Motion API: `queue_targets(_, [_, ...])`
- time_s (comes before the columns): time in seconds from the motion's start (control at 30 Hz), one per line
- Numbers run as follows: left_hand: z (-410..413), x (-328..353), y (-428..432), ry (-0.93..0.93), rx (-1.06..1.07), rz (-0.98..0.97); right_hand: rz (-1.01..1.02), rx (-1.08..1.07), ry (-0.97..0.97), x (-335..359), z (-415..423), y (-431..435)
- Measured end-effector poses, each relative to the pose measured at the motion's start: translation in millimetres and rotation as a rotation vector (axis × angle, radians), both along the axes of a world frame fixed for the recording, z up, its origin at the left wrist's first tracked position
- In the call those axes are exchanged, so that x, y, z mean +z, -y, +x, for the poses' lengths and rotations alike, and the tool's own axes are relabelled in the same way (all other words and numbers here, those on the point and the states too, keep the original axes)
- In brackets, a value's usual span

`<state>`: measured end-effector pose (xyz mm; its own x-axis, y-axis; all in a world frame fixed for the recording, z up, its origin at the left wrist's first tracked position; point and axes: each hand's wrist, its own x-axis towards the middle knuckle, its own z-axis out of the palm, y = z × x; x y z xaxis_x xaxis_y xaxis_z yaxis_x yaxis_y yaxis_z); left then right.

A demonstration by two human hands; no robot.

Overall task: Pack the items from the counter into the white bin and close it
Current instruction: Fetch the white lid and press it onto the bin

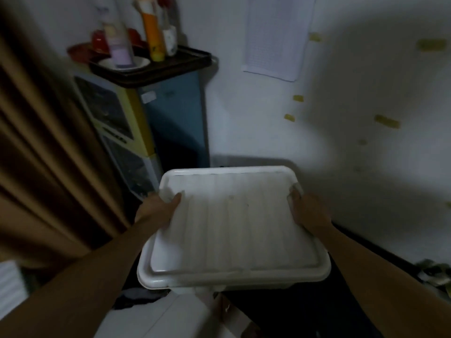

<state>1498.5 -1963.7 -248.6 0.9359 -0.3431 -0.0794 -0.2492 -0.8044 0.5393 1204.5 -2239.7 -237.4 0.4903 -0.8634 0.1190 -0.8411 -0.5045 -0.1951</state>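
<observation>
The white bin (pixel 234 280) is in front of me at the centre, with its ribbed white lid (pixel 234 220) lying flat on top. My left hand (pixel 156 208) grips the bin's left side, thumb over the lid's edge. My right hand (pixel 310 212) grips the right side the same way. The bin's inside is hidden by the lid. The view is dim and blurred.
A blue and yellow drawer cabinet (pixel 170 113) stands at the back left, topped by a dark tray (pixel 156 69) with bottles (pixel 152 32) and a white bowl (pixel 124 63). A brown curtain (pixel 44 154) hangs left. White wall (pixel 341 118) with a paper sheet (pixel 275 37) behind.
</observation>
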Motion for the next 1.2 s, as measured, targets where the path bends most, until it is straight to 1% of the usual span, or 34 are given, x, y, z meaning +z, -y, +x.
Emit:
queue_targets(0.07, [2.2, 5.6, -26.2, 0.005, 0.075, 0.013, 0.009, 0.069, -0.014, 0.4, 24.2, -3.8])
queue_targets(0.17, [7.3, 10.2, -69.1, 0.035, 0.172, 0.027, 0.12, 0.121, 0.066, 0.4, 63.4, -16.8])
queue_targets(0.27, [13.1, 15.9, -111.6, 0.068, 0.252, 0.048, 0.129, 0.173, 0.071, 1.6, 100.5, -38.8])
queue_targets(0.4, [19.1, 23.6, -173.7, 0.112, 0.38, 0.083, 0.177, 0.256, 0.067, 10.1, 150.1, -78.7])
queue_targets(0.57, [19.9, 26.1, -247.0, 0.137, 0.559, 0.076, 0.226, 0.396, 0.055, 20.3, 207.4, -134.2])
queue_targets(0.83, [36.4, 21.6, -390.3, 0.095, 0.734, 0.088, 0.185, 0.591, 0.019, 27.5, 299.6, -264.9])
queue_targets(0.97, [47.2, 21.7, -453.5, 0.089, 0.777, 0.097, 0.219, 0.626, 0.016, 25.0, 335.9, -329.3])
queue_targets(1.2, [51.9, 12.0, -563.3, 0.06, 0.84, 0.098, 0.204, 0.724, 0.0, 14.8, 384.6, -441.2])
